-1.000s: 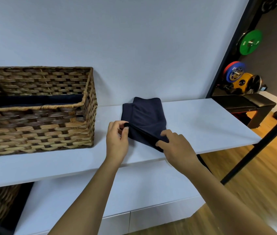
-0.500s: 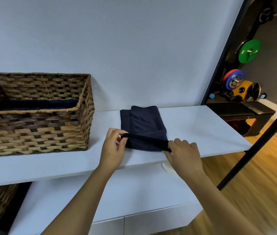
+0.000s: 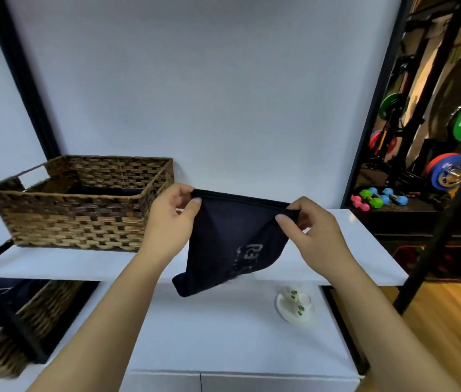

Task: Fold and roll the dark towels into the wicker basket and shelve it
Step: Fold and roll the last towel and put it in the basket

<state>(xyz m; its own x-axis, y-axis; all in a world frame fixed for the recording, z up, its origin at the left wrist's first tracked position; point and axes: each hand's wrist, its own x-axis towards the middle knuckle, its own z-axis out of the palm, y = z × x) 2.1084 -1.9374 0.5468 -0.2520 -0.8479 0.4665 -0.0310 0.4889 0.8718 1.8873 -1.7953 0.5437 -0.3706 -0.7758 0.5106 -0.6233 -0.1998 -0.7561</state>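
White shelf (image 3: 322,250) now bare — both hands' fingers (image 3: 285,219) pinch the seemingly unfolding dark towel (image 3: 223,244) aloft.

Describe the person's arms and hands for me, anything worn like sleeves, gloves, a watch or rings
Both forearms are bare as far as the frame shows, with no sleeve in view. The left hand and the right hand wear no gloves. No watch, bracelet or ring shows on either wrist or on the visible fingers. Fingernails are short and unpainted.
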